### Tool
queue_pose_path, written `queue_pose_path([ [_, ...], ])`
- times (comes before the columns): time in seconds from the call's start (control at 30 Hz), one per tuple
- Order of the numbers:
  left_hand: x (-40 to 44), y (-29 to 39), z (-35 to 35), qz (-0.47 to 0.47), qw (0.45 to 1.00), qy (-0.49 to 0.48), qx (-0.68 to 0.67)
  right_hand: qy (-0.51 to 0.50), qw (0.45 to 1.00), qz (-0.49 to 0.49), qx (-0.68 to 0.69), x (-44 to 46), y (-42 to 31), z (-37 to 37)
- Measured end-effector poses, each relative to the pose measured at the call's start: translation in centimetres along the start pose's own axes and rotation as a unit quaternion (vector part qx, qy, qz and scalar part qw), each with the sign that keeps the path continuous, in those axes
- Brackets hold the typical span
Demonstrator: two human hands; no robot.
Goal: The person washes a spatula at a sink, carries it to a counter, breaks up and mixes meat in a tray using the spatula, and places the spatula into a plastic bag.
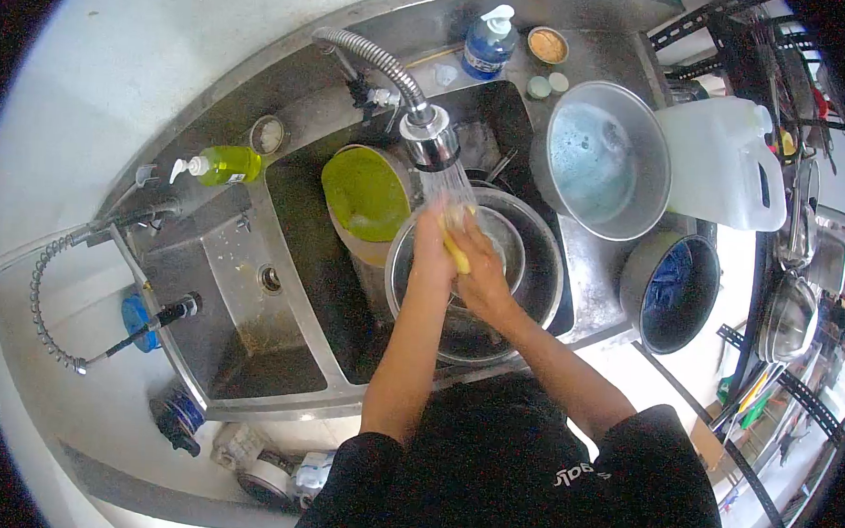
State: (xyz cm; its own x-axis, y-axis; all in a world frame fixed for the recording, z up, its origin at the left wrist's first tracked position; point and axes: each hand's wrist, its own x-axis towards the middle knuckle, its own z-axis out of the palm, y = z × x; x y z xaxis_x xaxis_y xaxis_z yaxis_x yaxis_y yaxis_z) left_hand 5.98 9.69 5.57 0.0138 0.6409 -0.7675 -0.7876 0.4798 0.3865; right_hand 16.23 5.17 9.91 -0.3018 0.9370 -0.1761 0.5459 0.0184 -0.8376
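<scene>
Water runs from the metal faucet head (432, 142) onto both hands. My left hand (435, 241) and my right hand (478, 267) are pressed together around a yellow sponge (459, 254), part of which shows between them. Below them, a large metal bowl (546, 270) stands in the right sink basin, with a smaller round metal piece (511, 245) inside it. Left of the bowl, a container with green contents (364, 194) sits in the same basin. My fingertips are partly blurred by the water.
A metal pot of bluish soapy water (595, 163), a white jug (715, 155) and a dark pot (674, 287) stand at the right. Behind the sink is a blue pump bottle (489, 46). A green soap bottle (227, 166) and second basin (248, 303) are at the left.
</scene>
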Motion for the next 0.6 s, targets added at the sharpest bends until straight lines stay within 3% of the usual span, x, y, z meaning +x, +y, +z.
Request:
queue_pose_path([
  [0.07, 0.1, -0.5, 0.6, 0.036, 0.997, -0.028, 0.066, 0.014, 0.998, -0.014, -0.062, 0.3, -0.8, -0.9],
  [0.2, 1.5, -1.7, 1.8, -0.029, 0.997, -0.029, -0.063, 0.009, 0.992, -0.046, -0.116, 0.6, 0.6, -1.6],
  [0.3, 4.2, -3.3, 0.5, -0.024, 0.993, -0.046, -0.103, -0.112, 0.972, 0.150, -0.145, -0.8, -1.3, -3.3],
  [0.37, 3.4, -2.8, 0.7, -0.004, 0.995, -0.034, -0.093, -0.116, 0.971, 0.140, -0.153, -2.7, -0.7, -3.9],
  [0.47, 5.3, -2.7, -2.1, -0.018, 0.988, -0.135, -0.075, -0.169, 0.966, 0.129, -0.148, -5.5, 1.6, -5.3],
  [0.5, 5.1, -2.0, -2.1, -0.009, 0.994, -0.102, -0.046, -0.193, 0.963, 0.123, -0.144, -5.9, 2.4, -5.7],
  [0.57, 3.8, -0.8, -2.1, 0.004, 0.999, -0.032, 0.013, -0.075, 0.981, -0.004, -0.179, -5.0, 4.3, -6.3],
  [0.6, 3.6, -0.3, -2.9, -0.027, 0.996, -0.076, 0.047, -0.012, 0.979, -0.066, -0.194, -3.9, 5.0, -6.6],
])
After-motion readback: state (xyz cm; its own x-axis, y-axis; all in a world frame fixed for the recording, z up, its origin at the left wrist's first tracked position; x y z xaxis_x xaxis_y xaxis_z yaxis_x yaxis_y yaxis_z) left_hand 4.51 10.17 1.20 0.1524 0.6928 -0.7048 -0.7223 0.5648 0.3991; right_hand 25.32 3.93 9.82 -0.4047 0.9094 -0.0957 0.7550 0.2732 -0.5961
